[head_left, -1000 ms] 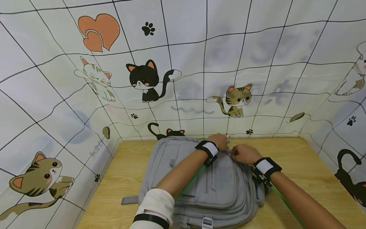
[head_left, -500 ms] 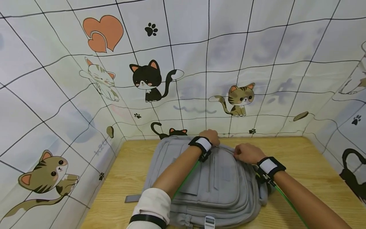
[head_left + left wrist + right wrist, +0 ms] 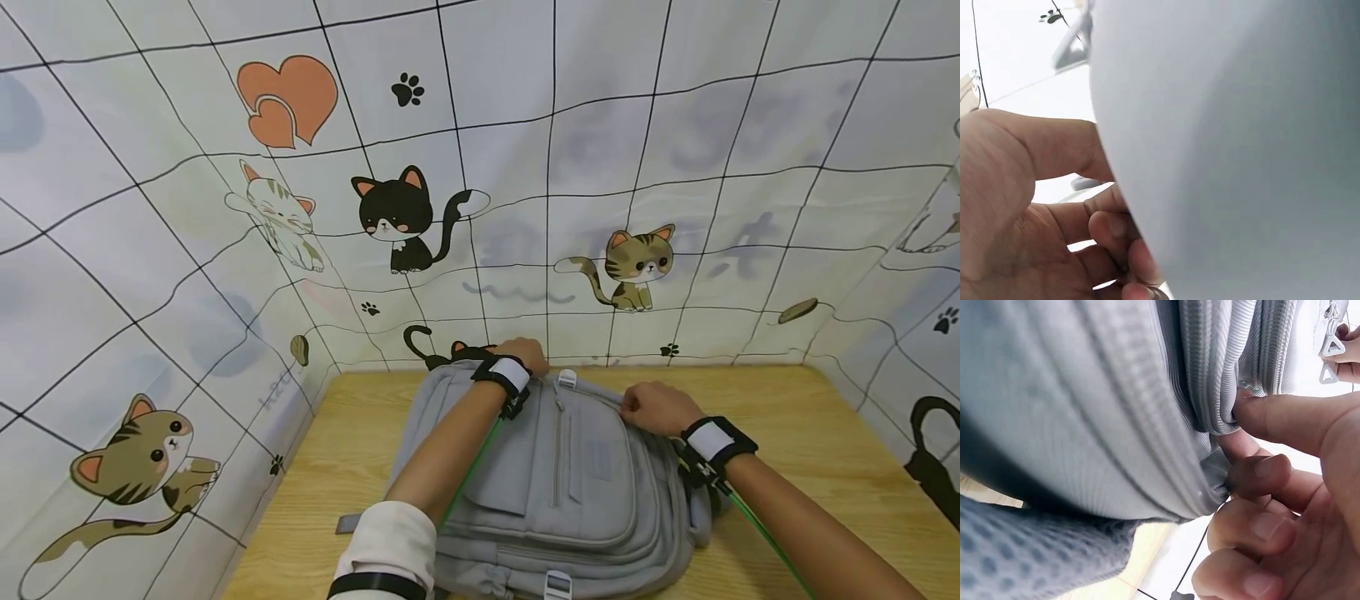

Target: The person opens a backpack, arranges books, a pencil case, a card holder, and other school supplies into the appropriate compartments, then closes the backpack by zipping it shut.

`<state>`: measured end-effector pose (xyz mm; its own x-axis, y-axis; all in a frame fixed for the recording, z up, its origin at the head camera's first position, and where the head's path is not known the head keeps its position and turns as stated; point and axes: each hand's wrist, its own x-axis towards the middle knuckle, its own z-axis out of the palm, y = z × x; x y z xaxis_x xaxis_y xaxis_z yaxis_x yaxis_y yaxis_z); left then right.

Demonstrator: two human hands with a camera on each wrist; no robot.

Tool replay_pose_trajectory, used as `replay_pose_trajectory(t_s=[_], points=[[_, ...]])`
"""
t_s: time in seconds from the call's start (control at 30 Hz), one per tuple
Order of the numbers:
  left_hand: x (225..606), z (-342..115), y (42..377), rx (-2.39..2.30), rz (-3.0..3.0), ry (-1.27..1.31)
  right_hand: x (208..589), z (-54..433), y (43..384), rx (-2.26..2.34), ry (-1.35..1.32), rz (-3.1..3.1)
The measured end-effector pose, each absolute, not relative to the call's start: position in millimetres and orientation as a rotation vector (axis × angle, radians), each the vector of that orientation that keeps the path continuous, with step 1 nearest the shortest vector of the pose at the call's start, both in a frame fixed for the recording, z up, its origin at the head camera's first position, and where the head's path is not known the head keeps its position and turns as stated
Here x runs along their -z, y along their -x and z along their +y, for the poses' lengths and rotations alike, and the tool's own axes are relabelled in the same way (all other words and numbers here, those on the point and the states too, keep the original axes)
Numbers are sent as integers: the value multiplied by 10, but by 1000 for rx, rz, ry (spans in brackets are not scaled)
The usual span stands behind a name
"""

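Note:
A grey backpack (image 3: pixel 600 467) lies front side up on the wooden table. At its top edge my left hand (image 3: pixel 525 357) has curled fingers, and in the left wrist view the thumb (image 3: pixel 1060 147) passes behind the grey fabric. Triangular zipper pulls (image 3: pixel 1333 347) show beside that hand in the right wrist view; it pinches at one of them, its fingertips partly hidden. My right hand (image 3: pixel 662 408) grips the bag's upper right edge. Its thumb (image 3: pixel 1279 419) and index finger pinch a fold of fabric alongside a zipper seam (image 3: pixel 1210 369), the other fingers curled below.
The wooden table (image 3: pixel 780 467) extends on both sides of the bag. Behind it hangs a white grid-patterned cloth (image 3: pixel 510 150) with printed cats. A grey strap (image 3: pixel 348 523) sticks out at left, and a buckle (image 3: pixel 557 585) sits at the bag's near edge.
My left hand has slid leftward along the bag's top edge, uncovering a light buckle and the front pocket's zipper. The right hand keeps its grip on the edge. The head view has shifted slightly.

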<state>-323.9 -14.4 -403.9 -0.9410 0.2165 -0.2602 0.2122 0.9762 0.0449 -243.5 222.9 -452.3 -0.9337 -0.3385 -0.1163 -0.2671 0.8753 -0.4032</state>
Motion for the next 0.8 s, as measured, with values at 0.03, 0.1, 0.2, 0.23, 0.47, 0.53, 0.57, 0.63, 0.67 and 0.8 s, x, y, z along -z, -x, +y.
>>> replay_pose_trajectory(t_s=[0.03, 0.1, 0.2, 0.23, 0.47, 0.53, 0.57, 0.63, 0.67, 0.8], points=[[4013, -172, 3226, -25, 2861, -290, 4520, 2227, 2433, 575, 467, 2863], [3949, -222, 3191, -56, 2863, -237, 4509, 2223, 2427, 580, 467, 2863], [4060, -279, 3318, -57, 2845, -200, 4502, 2218, 2420, 575, 469, 2874], [4149, -296, 3402, -70, 2828, -192, 4499, 2214, 2417, 575, 468, 2876], [4797, -388, 3923, -24, 2831, -215, 4505, 2178, 2424, 569, 474, 2885], [4599, -403, 3785, -26, 2794, -218, 4502, 2177, 2432, 561, 471, 2889], [4460, -410, 3680, -32, 2774, -228, 4502, 2178, 2437, 556, 462, 2892], [4266, -414, 3505, -43, 2776, -242, 4503, 2179, 2447, 541, 458, 2900], [4190, -411, 3426, -34, 2785, -245, 4504, 2177, 2451, 533, 465, 2905], [4025, -436, 3215, -48, 2789, -233, 4510, 2158, 2461, 513, 473, 2919]])
